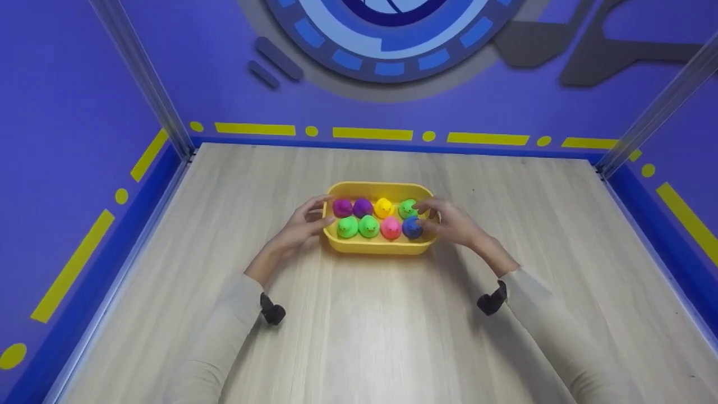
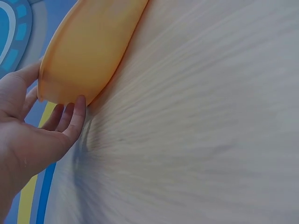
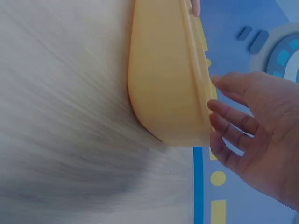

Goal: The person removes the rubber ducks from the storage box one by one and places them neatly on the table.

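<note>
A yellow oblong plastic tub (image 1: 376, 248) holds several small toy ducks in two rows. The back row has a magenta duck (image 1: 343, 208), a purple duck (image 1: 363, 207), a yellow duck (image 1: 384, 208) and a green duck (image 1: 408, 209). In front are two green ducks (image 1: 368, 226), a pink duck (image 1: 391, 228) and a blue duck (image 1: 412, 227). My left hand (image 1: 300, 225) holds the tub's left end, its thumb at the rim and fingers against the outer wall (image 2: 88, 51). Over the right rim reaches my right hand (image 1: 451, 221), fingers spread above the green and blue ducks; contact is unclear.
The tub stands on a light wood table (image 1: 381, 314). Blue-purple panels (image 1: 213, 84) with yellow marks rise behind and at both sides, with metal posts (image 1: 148, 78) at the corners. Each sleeve cuff carries a black wrist device (image 1: 273, 311).
</note>
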`<state>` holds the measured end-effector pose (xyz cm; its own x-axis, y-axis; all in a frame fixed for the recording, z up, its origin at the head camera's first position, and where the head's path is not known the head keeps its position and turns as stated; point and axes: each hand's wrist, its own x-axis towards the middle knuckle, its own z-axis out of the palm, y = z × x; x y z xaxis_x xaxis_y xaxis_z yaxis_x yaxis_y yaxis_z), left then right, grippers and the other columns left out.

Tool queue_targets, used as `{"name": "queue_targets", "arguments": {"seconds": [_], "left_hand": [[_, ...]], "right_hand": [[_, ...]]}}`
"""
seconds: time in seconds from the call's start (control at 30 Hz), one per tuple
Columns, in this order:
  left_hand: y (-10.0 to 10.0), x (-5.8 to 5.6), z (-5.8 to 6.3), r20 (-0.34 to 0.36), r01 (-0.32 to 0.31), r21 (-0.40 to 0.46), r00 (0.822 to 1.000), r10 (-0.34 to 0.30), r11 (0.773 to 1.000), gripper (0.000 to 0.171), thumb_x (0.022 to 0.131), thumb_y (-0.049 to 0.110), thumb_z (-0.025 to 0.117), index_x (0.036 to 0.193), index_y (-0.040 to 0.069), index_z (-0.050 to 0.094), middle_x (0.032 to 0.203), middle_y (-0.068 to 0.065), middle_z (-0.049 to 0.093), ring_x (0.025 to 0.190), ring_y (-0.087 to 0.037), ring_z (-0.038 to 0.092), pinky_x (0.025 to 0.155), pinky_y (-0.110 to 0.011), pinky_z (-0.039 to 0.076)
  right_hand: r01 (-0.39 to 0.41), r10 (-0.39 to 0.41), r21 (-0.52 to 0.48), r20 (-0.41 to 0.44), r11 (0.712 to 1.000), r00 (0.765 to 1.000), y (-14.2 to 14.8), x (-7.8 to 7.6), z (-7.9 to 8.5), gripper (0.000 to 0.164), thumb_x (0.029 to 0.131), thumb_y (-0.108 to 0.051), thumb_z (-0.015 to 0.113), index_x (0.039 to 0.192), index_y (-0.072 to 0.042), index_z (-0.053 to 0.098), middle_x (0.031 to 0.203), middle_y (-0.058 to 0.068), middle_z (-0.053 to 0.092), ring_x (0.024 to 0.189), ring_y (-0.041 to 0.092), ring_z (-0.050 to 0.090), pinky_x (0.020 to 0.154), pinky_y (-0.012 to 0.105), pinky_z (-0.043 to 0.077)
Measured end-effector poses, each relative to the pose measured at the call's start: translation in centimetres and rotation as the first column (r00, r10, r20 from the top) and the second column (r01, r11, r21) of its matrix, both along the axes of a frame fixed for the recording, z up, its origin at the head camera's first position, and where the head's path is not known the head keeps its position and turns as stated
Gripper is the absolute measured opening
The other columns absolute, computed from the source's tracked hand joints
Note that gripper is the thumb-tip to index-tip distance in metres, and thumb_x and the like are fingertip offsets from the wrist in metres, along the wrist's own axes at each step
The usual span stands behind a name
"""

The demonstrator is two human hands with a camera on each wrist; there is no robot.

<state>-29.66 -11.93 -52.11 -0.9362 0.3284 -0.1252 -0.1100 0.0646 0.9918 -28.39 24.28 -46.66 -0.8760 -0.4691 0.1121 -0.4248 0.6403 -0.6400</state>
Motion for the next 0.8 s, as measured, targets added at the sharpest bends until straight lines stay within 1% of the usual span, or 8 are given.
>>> {"name": "queue_targets", "arguments": {"seconds": [0.07,0.13,0.23,0.33,0.43,0.57,0.8], "left_hand": [[0.1,0.0,-0.1,0.009,-0.005,0.005,1.0,0.005,1.0,0.056,0.099,0.02,0.068,0.151,0.02,0.047,0.151,-0.013,0.041,0.137,-0.029,0.047,0.104,-0.036,0.055],[0.1,0.1,-0.1,0.015,-0.005,0.01,1.0,0.005,1.0,0.057,0.099,0.021,0.069,0.152,0.019,0.046,0.151,-0.013,0.04,0.137,-0.029,0.047,0.104,-0.035,0.055],[0.2,0.1,-0.1,0.018,-0.004,0.013,1.0,0.004,1.0,0.058,0.1,0.021,0.068,0.153,0.017,0.045,0.152,-0.014,0.04,0.137,-0.029,0.047,0.105,-0.035,0.054],[0.1,0.0,-0.2,0.027,-0.015,0.016,1.0,0.014,1.0,0.058,0.099,0.02,0.068,0.153,0.017,0.046,0.152,-0.014,0.04,0.137,-0.029,0.047,0.106,-0.036,0.054],[0.2,0.1,-0.2,0.031,-0.02,0.014,0.999,0.02,1.0,0.057,0.1,0.019,0.068,0.152,0.017,0.047,0.151,-0.013,0.041,0.138,-0.029,0.047,0.108,-0.037,0.053],[0.3,0.2,0.0,0.029,-0.013,0.008,1.0,0.013,1.0,0.054,0.101,0.019,0.065,0.152,0.016,0.047,0.15,-0.012,0.041,0.138,-0.029,0.047,0.11,-0.039,0.052],[0.2,0.1,0.1,0.017,-0.005,0.003,1.0,0.005,1.0,0.053,0.102,0.017,0.063,0.153,0.014,0.045,0.152,-0.013,0.04,0.138,-0.029,0.046,0.11,-0.039,0.052]], "right_hand": [[0.035,-0.034,0.072,-0.017,0.997,0.999,-0.3,-0.1,-0.3,0.032,0.093,-0.009,0.073,0.123,0.003,0.069,0.112,0.021,0.069,0.097,0.034,0.061,0.087,0.045,0.056],[0.064,-0.062,0.147,-0.013,0.987,0.998,-0.6,-0.1,-0.4,0.033,0.093,-0.012,0.075,0.123,-0.001,0.071,0.111,0.019,0.07,0.1,0.036,0.061,0.086,0.045,0.056],[0.065,-0.064,0.239,-0.011,0.969,0.998,-1.2,-0.2,-0.5,0.034,0.092,-0.016,0.077,0.123,-0.003,0.072,0.112,0.016,0.071,0.104,0.037,0.06,0.087,0.045,0.057],[0.062,-0.067,0.298,0.008,0.953,0.998,-1.7,-0.3,-0.5,0.037,0.091,-0.018,0.079,0.125,-0.006,0.072,0.114,0.013,0.071,0.105,0.034,0.059,0.09,0.044,0.058],[0.073,-0.087,0.33,0.028,0.941,0.996,-2.0,-0.2,-0.5,0.038,0.089,-0.019,0.081,0.125,-0.007,0.072,0.115,0.012,0.07,0.106,0.031,0.057,0.092,0.043,0.058],[0.096,-0.117,0.343,0.04,0.935,0.992,-2.3,-0.2,-0.4,0.04,0.087,-0.017,0.083,0.125,-0.008,0.072,0.115,0.014,0.068,0.105,0.031,0.057,0.091,0.043,0.059],[0.074,-0.082,0.372,0.007,0.925,0.997,-2.7,-0.7,-0.4,0.044,0.083,-0.019,0.087,0.123,-0.007,0.073,0.115,0.012,0.073,0.1,0.028,0.063,0.095,0.045,0.06]]}}
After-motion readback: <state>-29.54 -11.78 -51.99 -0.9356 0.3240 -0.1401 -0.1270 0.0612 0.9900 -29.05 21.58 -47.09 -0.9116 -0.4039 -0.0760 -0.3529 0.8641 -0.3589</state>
